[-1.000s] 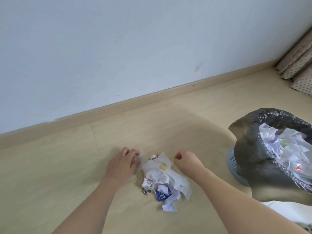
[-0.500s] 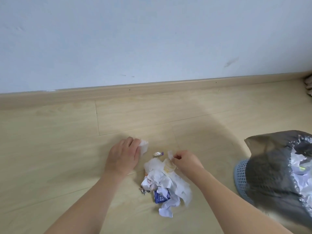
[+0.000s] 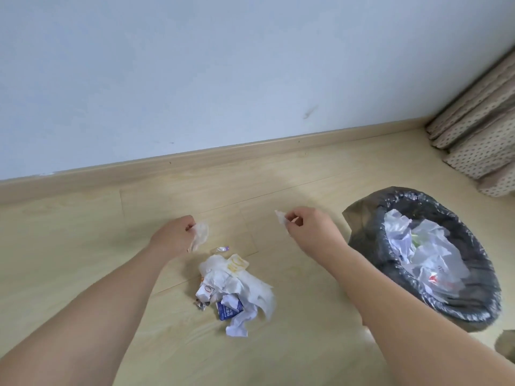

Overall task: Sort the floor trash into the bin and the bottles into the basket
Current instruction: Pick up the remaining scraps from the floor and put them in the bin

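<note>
**Floor count: one bin, one pile, two hands**

There was one bin (image 3: 370,232), lined with one dark bag. One heap of crumpled trash (image 3: 234,285) lay on the floor, one small wrapper (image 3: 220,249) beside it. Two hands each pinched one scrap: left hand (image 3: 174,236), right hand (image 3: 312,229).

Blue packet (image 3: 229,312) in trash pile (image 3: 234,288) — white print, unreadable; no other legible text.

Floor (image 3: 83,246): pale wood-look boards, smooth, faint sheen. Wall (image 3: 195,79): matt paint, few scuffs. Trash pile (image 3: 234,285): crumpled white paper, glossy printed wrappers. Bin (image 3: 370,232): wrinkled shiny dark plastic liner. Left hand (image 3: 174,236) pinches thin translucent film (image 3: 201,232). Curtain (image 3: 479,135): dotted cloth, matt.
</note>
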`<state>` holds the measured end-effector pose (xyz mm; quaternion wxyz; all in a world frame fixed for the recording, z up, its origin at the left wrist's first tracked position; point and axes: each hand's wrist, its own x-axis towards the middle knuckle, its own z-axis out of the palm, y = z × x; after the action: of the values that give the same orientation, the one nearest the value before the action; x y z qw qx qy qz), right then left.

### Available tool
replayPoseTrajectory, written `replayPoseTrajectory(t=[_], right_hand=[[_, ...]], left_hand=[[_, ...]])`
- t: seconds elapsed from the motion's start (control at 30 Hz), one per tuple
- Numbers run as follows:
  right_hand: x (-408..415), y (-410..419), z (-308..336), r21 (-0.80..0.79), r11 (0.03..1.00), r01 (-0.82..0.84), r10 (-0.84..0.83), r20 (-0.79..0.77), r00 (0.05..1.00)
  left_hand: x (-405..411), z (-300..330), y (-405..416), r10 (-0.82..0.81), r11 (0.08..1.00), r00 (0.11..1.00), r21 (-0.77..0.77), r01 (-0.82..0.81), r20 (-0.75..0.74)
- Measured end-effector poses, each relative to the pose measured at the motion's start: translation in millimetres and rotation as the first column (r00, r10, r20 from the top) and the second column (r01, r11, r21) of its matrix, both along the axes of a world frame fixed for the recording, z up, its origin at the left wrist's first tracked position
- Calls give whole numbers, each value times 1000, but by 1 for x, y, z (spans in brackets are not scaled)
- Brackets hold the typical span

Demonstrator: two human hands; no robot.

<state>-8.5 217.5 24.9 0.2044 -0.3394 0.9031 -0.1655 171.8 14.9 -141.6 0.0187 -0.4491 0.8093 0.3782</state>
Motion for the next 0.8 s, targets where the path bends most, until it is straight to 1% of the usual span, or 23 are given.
replayPoseTrajectory(t=[0.03,0.1,0.17,0.23,0.3,0.37,0.47,0.53,0.6,0.67,0.73,0.8], right_hand=[[-6,11,13,-2,1000,6,-6,-18,1000],[-20,35,34,-32,998,52,-53,-40,998],[-35,61,51,-69,990,123,-128,-70,989],[-51,91,66,-93,979,179,-187,-81,979],[-72,117,76,-71,965,252,-258,-80,963],[-94,143,82,-76,932,354,-359,-69,931],[-116,176,86,-141,872,469,-480,-57,875],[-120,192,90,-170,838,518,-532,-45,845],[-119,204,90,-208,802,560,-573,-3,820],[-119,217,86,-194,781,594,-594,67,802],[-119,221,80,-150,789,596,-587,100,803],[-122,223,74,-120,780,615,-605,113,789]], left_hand=[[-10,13,1,21,994,998,104,-15,-64],[-32,45,17,6,991,989,136,14,-148],[-57,85,41,-51,985,980,150,82,-194],[-88,126,69,-136,973,964,154,173,-227],[-118,162,94,-195,961,942,141,240,-273],[-144,196,124,-229,953,916,115,280,-330],[-180,234,170,-262,945,883,83,317,-390],[-201,249,199,-307,935,871,50,352,-384],[-219,254,226,-357,921,866,21,388,-349],[-233,252,252,-406,904,875,24,427,-264],[-239,245,268,-468,877,870,40,479,-157],[-242,239,275,-498,864,862,34,503,-98]])
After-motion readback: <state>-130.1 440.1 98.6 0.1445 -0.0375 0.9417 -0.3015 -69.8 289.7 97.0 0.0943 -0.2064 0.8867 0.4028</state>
